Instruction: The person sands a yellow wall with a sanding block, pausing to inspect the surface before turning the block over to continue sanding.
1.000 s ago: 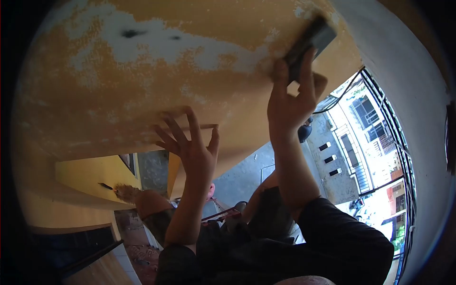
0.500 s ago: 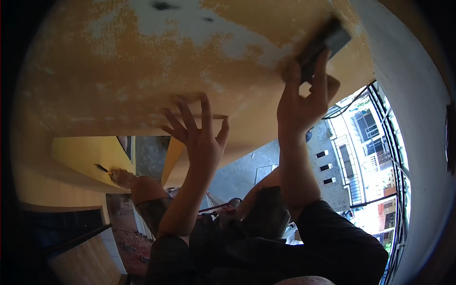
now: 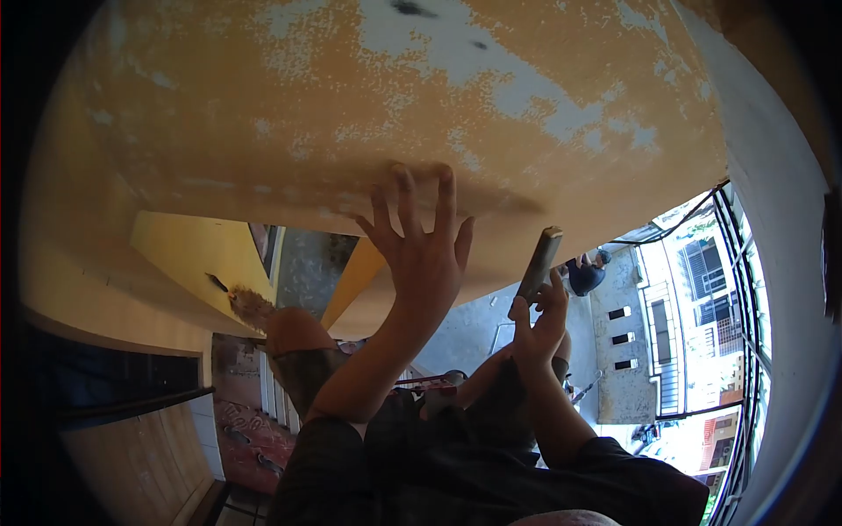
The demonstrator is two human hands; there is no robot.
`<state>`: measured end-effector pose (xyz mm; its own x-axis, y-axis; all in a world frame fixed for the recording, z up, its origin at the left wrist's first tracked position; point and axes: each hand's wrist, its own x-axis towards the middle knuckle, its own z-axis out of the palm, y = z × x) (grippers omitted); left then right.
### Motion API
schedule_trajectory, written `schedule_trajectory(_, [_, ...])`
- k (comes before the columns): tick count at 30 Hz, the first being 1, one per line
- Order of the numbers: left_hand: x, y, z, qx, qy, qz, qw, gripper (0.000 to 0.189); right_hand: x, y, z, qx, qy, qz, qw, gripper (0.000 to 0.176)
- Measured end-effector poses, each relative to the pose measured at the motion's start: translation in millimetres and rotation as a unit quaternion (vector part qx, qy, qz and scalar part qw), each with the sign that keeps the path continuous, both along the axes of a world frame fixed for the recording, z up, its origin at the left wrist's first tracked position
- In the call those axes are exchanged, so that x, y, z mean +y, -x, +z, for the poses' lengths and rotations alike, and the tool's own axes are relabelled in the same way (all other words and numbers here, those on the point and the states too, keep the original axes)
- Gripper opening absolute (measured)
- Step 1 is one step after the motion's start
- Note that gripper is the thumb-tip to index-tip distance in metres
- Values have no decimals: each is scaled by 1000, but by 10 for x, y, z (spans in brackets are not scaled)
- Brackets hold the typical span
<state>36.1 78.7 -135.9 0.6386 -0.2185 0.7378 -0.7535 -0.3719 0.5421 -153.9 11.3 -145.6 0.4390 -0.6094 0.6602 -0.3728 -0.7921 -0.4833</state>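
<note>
Left hand by patchy wall — fingers spread, touch unclear. Right hand pinches block near low end — weak pinch could drop it to floor.

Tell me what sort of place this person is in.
Probably a house or small building under renovation: a patchy orange and white wall fills the view, the right hand grips a flat block, and bare grey floor lies well below.
</note>
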Motion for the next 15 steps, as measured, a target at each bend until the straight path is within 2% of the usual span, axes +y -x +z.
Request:
schedule_trajectory(4, [243,52,196,27,33,-33,999,71,0,-90,86,-35,-23,15,999,64])
schedule_trajectory(6, [371,117,284,72,99,-138,983,67,-9,-106,123,-60,-56,24,996,64])
schedule_trajectory(7, [385,150,288,65,103,-139,983,67,3,-119,140,-66,-51,24,996,64])
schedule_trajectory(8, [374,204,285,136,179,-245,943,66,21,-123,154,-43,-15,31,998,64])
schedule_trajectory(9, [359,271,299,205,248,-346,882,66,34,-126,180,-19,20,37,999,64])
schedule_trajectory(10, [354,350,322,201,248,-350,881,66,50,-154,198,-23,23,33,999,64])
schedule_trajectory(12, [323,543,370,366,348,-424,752,68,147,-268,273,-83,12,81,993,63])
schedule_trajectory(13, [257,614,324,379,378,-444,718,59,218,-340,328,-107,-7,86,990,63])
schedule_trajectory(14, [228,666,317,381,374,-446,718,59,214,-361,335,-108,-10,81,991,63])
schedule_trajectory(15, [204,702,320,385,390,-492,676,51,203,-376,341,-131,-36,101,986,63])
